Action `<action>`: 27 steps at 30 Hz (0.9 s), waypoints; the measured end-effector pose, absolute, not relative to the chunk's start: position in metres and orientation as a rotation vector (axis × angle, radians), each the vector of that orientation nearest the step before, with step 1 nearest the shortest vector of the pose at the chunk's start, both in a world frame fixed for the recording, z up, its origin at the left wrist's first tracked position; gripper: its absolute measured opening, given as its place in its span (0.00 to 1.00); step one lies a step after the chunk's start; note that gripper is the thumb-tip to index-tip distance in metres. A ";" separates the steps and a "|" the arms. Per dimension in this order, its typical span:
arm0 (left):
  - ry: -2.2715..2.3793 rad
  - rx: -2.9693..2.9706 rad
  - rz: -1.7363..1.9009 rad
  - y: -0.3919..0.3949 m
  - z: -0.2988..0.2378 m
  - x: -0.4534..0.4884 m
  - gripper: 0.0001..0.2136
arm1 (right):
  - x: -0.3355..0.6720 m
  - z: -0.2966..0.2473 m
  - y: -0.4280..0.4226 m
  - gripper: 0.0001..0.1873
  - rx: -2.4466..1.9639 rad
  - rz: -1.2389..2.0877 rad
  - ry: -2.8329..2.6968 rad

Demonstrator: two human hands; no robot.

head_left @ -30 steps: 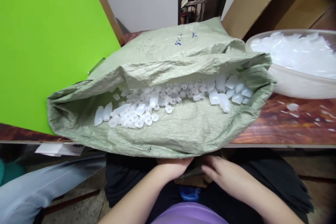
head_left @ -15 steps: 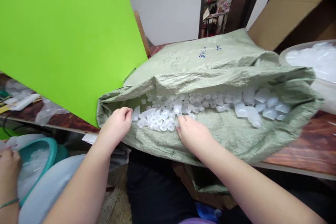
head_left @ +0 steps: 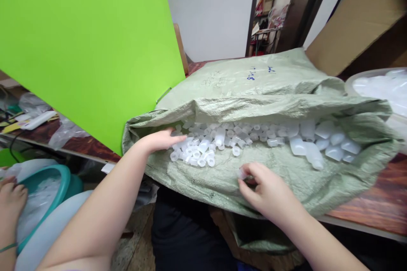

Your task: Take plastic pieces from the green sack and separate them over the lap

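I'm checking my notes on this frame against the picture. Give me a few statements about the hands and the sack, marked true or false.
1. The left hand reaches into the sack among the plastic pieces. True.
2. The right hand pinches a small clear piece. True.
3. The sack is blue. False: pale green.
4. The board behind is red. False: bright green.
5. The sack lies on the floor. False: on the table.

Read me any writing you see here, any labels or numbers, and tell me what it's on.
Blue handwriting on the sack: a few marks, perhaps digits, too small to read.
Faint dark scribble on the sack, left of the blue: illegible.
Nothing legible on the green board, the plastic caps, the basin or the cardboard.
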State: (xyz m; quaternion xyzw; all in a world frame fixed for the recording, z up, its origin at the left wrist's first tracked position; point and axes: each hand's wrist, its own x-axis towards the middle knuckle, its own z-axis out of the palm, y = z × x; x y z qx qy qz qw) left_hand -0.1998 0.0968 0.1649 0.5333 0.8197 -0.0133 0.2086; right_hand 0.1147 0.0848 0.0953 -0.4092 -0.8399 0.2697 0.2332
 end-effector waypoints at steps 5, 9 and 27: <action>2.240 1.644 -0.354 0.105 0.172 -0.193 0.40 | 0.122 0.083 0.085 0.07 -1.050 0.736 -2.257; 2.294 1.671 -0.481 0.119 0.178 -0.181 0.37 | 0.122 0.079 0.085 0.07 -1.030 0.744 -2.219; 2.499 1.796 -0.090 0.105 0.146 -0.230 0.26 | 0.125 0.078 0.079 0.15 -1.071 0.762 -2.137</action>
